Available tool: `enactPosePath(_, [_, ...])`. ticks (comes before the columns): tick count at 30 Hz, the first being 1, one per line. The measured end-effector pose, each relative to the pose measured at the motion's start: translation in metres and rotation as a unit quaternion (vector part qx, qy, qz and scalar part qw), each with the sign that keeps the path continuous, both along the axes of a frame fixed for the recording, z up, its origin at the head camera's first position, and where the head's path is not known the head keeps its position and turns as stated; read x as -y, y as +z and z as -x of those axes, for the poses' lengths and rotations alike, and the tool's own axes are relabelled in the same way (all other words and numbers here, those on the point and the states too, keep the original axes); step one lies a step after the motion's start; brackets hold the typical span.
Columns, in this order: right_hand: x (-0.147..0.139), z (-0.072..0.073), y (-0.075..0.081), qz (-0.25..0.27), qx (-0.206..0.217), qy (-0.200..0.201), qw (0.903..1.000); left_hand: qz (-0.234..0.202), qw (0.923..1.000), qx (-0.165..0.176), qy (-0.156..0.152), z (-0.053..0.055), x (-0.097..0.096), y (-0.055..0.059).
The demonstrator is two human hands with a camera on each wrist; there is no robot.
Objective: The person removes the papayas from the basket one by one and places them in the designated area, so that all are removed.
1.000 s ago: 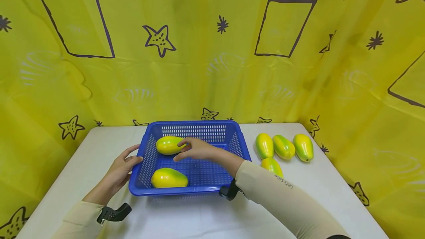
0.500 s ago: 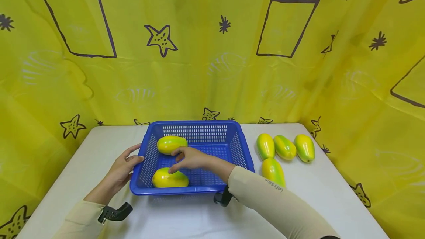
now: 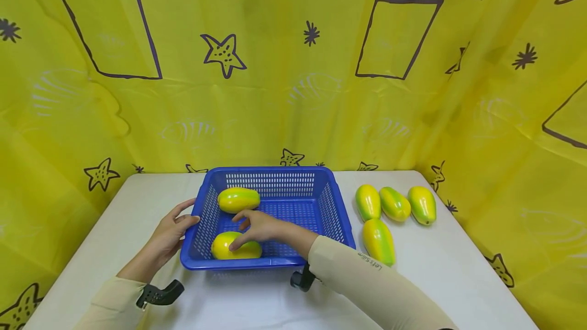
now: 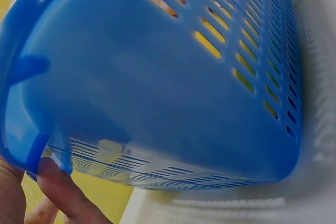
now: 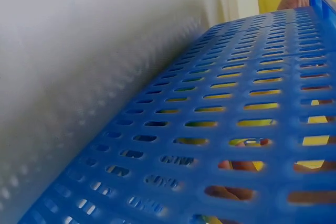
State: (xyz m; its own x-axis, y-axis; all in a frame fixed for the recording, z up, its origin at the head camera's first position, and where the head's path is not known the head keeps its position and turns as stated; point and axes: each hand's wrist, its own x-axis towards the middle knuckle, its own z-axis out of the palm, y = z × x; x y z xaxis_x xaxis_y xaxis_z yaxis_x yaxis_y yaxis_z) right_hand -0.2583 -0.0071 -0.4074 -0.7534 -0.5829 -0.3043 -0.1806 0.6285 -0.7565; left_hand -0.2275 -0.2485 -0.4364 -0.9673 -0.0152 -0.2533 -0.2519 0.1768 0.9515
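My left hand [image 3: 167, 230] grips the left rim of a blue plastic basket [image 3: 266, 262], thumb on top. In the left wrist view, fingers [image 4: 68, 192] hold the corner of the basket [image 4: 131, 77]. My right hand [image 3: 259, 228] is inside the basket, over the front yellow-green papaya [image 3: 224, 248]. Its thumb overlaps the papaya's face, while the other fingers arch loosely above its far side. Another papaya [image 3: 238, 200] lies behind it, by the back wall. Through the slots of the basket wall [image 5: 231, 77], parts of the right hand show in the right wrist view.
Several papayas lie on the white table [image 3: 458, 269] to the right of the basket: three in a row [image 3: 394, 203] and one papaya [image 3: 378, 241] nearer me. A yellow patterned curtain [image 3: 275, 90] hangs behind and at both sides.
My right hand has moved from the back papaya toward me, down over the front one. The left hand has kept its grip on the rim. Both papayas in the basket have stayed in place.
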Motion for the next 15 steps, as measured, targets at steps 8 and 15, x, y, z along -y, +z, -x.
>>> enactPosePath(8, [0.001,0.000,-0.004,-0.004,0.003,0.014,0.9999,-0.005,1.0000,0.000,-0.001,0.000,0.000,0.000])
enactPosePath(15, [0.003,0.001,-0.010,-0.015,-0.001,0.022,0.9996,-0.003,1.0000,0.001,-0.001,0.000,0.000,0.000])
